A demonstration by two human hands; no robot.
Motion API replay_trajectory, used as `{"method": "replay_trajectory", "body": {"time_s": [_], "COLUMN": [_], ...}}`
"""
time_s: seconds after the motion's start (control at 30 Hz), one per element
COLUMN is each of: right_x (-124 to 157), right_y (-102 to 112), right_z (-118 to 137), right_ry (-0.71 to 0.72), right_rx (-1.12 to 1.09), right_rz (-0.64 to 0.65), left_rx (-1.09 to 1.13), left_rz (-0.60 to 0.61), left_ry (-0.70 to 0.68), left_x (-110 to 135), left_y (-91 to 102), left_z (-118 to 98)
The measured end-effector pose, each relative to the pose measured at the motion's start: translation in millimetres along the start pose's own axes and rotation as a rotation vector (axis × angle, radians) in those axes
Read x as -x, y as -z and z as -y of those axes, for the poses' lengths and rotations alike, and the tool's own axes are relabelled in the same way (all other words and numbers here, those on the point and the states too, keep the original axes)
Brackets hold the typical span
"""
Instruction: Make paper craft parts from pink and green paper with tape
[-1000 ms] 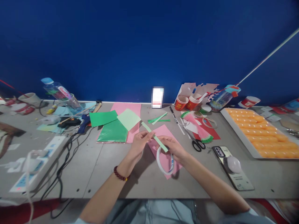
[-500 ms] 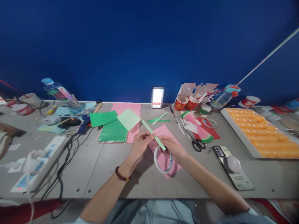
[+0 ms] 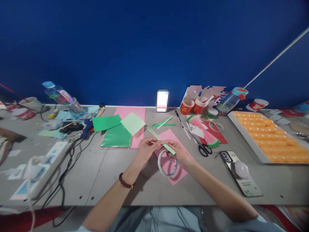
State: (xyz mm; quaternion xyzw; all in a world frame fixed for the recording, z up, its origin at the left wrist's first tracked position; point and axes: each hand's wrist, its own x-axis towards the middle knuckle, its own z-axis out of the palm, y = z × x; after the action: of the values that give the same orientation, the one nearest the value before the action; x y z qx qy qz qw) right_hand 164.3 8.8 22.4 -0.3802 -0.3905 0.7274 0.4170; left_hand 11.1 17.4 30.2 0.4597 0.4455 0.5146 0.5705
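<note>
1 tape roll (image 3: 159, 163), 2 red cups (image 3: 187, 106) (image 3: 198, 106), 1 pr scissors (image 3: 204, 150), 1 phone (image 3: 249, 188), 2 btls (image 3: 60, 96) (image 3: 230, 100), 1 tray (image 3: 245, 139)

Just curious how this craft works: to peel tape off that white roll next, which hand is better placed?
Likely the left hand. The right hand grips the tape roll and one end of the green strip; the left only pinches the strip, its fingertips close beside the roll.

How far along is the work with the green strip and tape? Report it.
Done: cut green strips lie by the pen, scissors idle. In hand: left hand pinches a light green strip; right hand holds its other end and the tape roll. Left: no tape shows on it.
</note>
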Motion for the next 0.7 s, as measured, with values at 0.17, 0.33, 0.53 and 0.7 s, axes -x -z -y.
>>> {"method": "replay_trajectory", "body": {"time_s": [0.17, 0.33, 0.53, 0.7], "right_x": [-0.3, -0.3, 2.1, 1.9], "right_y": [0.5, 0.9, -4.4, -7.4], "right_z": [-3.2, -9.1, -6.7, -8.4], "right_ry": [-0.003, 0.031, 0.079, 0.078], "right_rx": [0.101, 0.185, 0.248, 0.278], "right_rz": [-0.07, -0.087, -0.071, -0.084], "left_rx": [-0.022, -0.025, -0.035, -0.023], "left_rz": [0.011, -0.031, -0.051, -0.059], "left_ry": [-0.016, -0.034, -0.078, -0.067], "left_x": [-1.1, -2.5, -2.9, -2.5], "left_y": [0.2, 0.4, 1.6, -0.4], "left_z": [-0.2, -0.8, 1.4, 1.4]}}
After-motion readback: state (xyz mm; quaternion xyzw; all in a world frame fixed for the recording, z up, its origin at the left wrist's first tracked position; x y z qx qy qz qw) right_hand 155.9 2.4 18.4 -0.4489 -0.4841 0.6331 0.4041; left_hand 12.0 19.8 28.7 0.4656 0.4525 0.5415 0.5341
